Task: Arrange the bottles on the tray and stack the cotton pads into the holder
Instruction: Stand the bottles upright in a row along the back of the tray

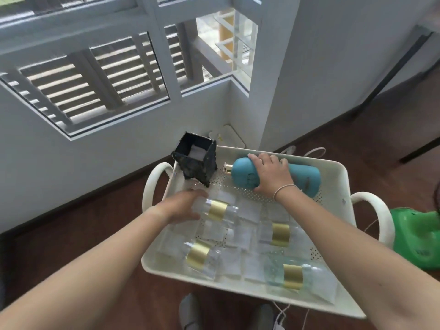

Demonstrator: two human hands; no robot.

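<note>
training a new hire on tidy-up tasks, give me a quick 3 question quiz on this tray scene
1. True or false: the blue bottle stands upright on the tray.
2. Which hand holds a clear gold-banded bottle? A) left hand B) right hand C) neither
3. Fill in: the black holder sits at the tray's far ____ corner.

Key:
1. False; it lies on its side under the right hand.
2. A; the bottle lies at the tray's left side.
3. Left; at least one cotton pad is already inside, while other loose pads lie across the tray floor.
</note>
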